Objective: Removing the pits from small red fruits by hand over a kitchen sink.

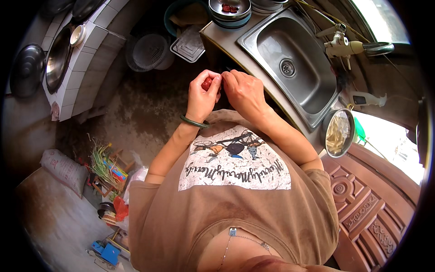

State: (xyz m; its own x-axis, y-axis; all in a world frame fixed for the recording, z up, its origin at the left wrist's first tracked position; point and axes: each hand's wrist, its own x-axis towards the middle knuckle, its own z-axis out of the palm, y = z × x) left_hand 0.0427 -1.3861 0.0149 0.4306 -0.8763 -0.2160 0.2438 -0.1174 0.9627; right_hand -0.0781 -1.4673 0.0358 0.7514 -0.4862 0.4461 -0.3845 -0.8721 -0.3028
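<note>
Red, wrinkled fruit, like dried jujubes [206,83], shows in the curled fingers of my left hand [198,93], which wears a dark green bangle [195,121]. My right hand [244,89] meets it, fingers bent and fingertips touching or nearly touching the left thumb. A thin dark tip [228,68] sticks out by the right fingers; whether that hand grips it is hidden. Both hands are in front of my body, beside the counter edge. More red fruit [230,8] lies in a steel bowl [243,14] stacked on other bowls at the counter corner.
Right of my hands is a steel sink [289,44] with a faucet [343,46]. A metal pot [324,136] of pale strips stands at its near end. Beyond the counter are a white plastic basket [148,52] and a tray [188,46]. A tiled stove [80,64] is at left.
</note>
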